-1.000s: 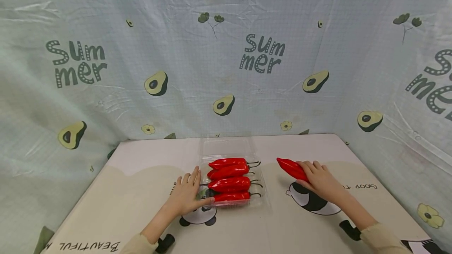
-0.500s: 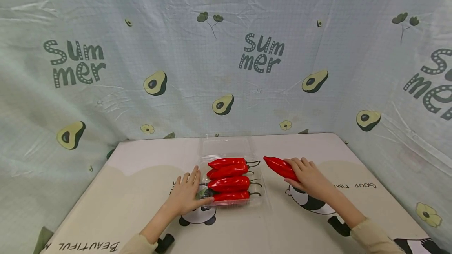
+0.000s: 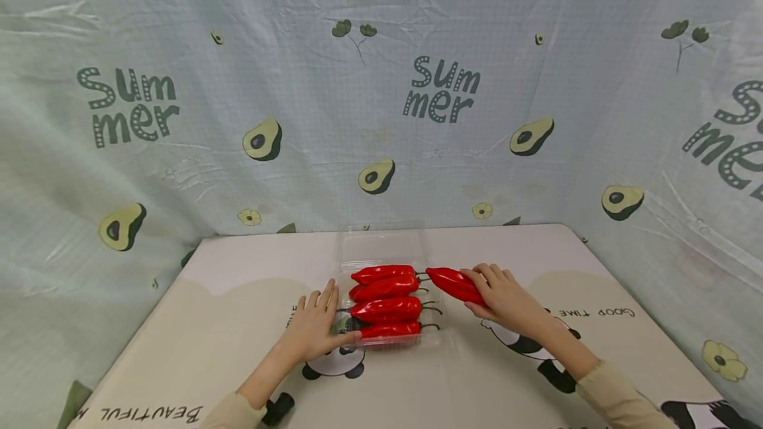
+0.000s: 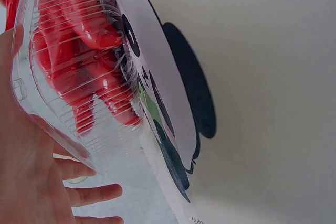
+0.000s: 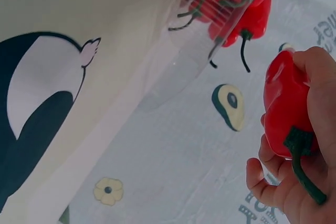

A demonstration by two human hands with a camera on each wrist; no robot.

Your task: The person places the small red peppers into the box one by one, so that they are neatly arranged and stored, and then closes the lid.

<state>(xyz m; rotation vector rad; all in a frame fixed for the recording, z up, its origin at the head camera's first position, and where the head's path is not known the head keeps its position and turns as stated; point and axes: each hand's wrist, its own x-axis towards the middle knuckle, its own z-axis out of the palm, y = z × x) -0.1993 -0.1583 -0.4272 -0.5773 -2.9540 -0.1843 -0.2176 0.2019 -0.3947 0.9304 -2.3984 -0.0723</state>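
Note:
A clear plastic clamshell box (image 4: 68,129) stands mid-table with its lid folded back, holding several long red peppers (image 3: 387,310) with dark stems mostly toward the right. My left hand (image 3: 314,330) rests against the box's left side, fingers spread and straight, thumb along the near corner. In my right hand (image 3: 501,298) a red pepper (image 3: 456,285) is gripped near its stem end, its tip pointing left at the box's right edge. The right wrist view shows this pepper's green stem (image 5: 307,179) hanging below my palm, thumb across its side.
The box's transparent lid (image 3: 381,247) lies toward the table's back edge. A pale tabletop (image 3: 238,349) carries printed pandas and lettering. Behind it and at the sides hangs a grey-green curtain (image 3: 322,98) with avocado prints.
My right hand has carried its pepper leftward, from over the right part of the table up to the box's right edge. The left hand and the box have stayed in place.

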